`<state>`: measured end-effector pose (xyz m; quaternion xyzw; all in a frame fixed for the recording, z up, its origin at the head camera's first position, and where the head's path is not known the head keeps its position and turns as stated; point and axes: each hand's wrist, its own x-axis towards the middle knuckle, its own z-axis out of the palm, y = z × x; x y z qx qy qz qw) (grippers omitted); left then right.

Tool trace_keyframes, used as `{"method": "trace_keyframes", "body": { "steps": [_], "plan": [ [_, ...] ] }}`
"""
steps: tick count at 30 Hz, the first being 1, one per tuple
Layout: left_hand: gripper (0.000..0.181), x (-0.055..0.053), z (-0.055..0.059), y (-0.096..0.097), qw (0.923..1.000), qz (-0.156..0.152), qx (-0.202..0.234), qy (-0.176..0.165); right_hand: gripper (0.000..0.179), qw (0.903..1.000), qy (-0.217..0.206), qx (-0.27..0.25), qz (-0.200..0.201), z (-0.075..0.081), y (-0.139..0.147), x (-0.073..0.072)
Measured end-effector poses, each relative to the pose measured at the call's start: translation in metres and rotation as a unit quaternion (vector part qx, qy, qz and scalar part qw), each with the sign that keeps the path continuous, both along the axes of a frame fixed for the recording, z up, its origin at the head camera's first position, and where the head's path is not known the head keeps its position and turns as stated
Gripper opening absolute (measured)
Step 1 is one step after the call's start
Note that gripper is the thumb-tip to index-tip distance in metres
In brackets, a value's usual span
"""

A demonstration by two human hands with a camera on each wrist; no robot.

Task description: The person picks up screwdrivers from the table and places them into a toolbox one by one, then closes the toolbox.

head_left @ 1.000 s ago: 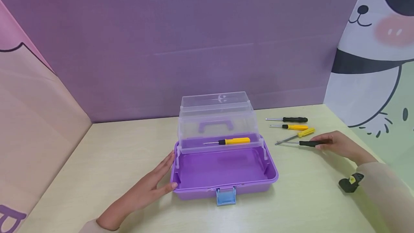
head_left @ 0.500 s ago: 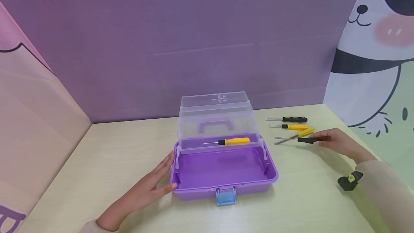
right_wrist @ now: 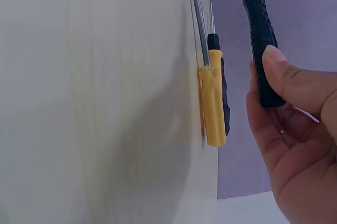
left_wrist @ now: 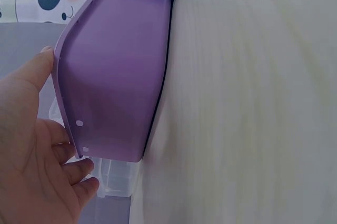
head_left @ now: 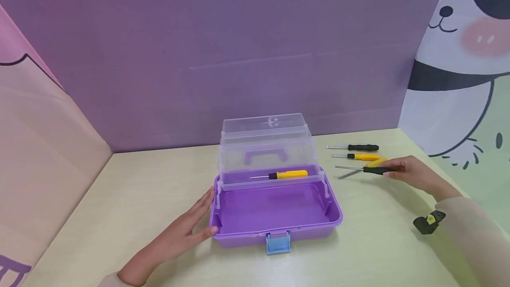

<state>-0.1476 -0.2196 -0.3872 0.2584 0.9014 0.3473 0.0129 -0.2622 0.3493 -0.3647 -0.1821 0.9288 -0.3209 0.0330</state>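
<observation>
My right hand (head_left: 416, 175) pinches the black handle of a screwdriver (right_wrist: 261, 50) between thumb and fingers; in the right wrist view it is lifted off the table. Its shaft points left in the head view, above a yellow screwdriver (right_wrist: 211, 105) lying on the table. A purple toolbox (head_left: 279, 233) stands with its clear lid (head_left: 264, 123) raised. My left hand (head_left: 179, 236) rests against the box's left side, fingers extended, thumb at the rim (left_wrist: 58, 71). Inside the box, toward the back, lies a yellow-and-black screwdriver (head_left: 292, 174).
Behind the right hand lie a black screwdriver (head_left: 363, 147) and another yellow-and-black screwdriver (head_left: 360, 157), roughly parallel. A blue latch (head_left: 278, 242) hangs at the box front. Purple fabric (head_left: 239, 56) bounds the table (head_left: 159, 180) at the back; printed panels stand at both sides.
My right hand has raised the black-handled screwdriver from beside the crossed yellow one and shifted it slightly left and farther back. The left hand and toolbox have stayed in place.
</observation>
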Motion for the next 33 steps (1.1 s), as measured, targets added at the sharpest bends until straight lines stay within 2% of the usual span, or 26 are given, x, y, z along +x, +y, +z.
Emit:
{"method": "trace_keyframes", "body": {
  "steps": [11,26,33],
  "plan": [
    [0.075,0.002,0.000,0.000,1.0000,0.001,-0.001,-0.004,0.029,0.9999,0.008,-0.006,0.002,0.004,-0.003,-0.001],
    [0.075,-0.001,0.001,0.000,1.0000,-0.003,-0.001,0.002,0.033,0.9999,-0.001,-0.015,-0.001,0.018,-0.012,0.003],
    [0.075,0.000,0.002,0.000,1.0000,-0.002,0.001,-0.004,0.029,0.9994,0.013,-0.031,0.013,0.024,-0.021,0.005]
  ]
}}
